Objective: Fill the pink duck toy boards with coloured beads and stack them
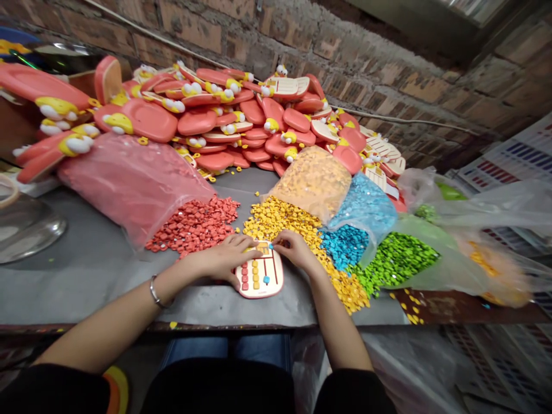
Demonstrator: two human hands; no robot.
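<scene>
A small cream toy board [268, 289] with a pink rim lies near the table's front edge. Red and yellow beads sit in two columns on its left side, and one blue bead [266, 280] is in a slot to their right. My left hand [225, 256] grips the board's left side, with its thumb at the lower edge and fingers across the top. At the board's upper right, my right hand [294, 248] pinches a second blue bead [271, 245] at the slot's top end. Just beyond the board, loose yellow beads [280, 217] are heaped.
Red beads [198, 224] spill from a bag at left; blue beads [345, 246] and green beads [394, 259] spill from bags at right. Behind, pink duck-headed boards [254, 123] are piled against a brick wall [345, 63]. A metal lid [32, 227] lies at far left.
</scene>
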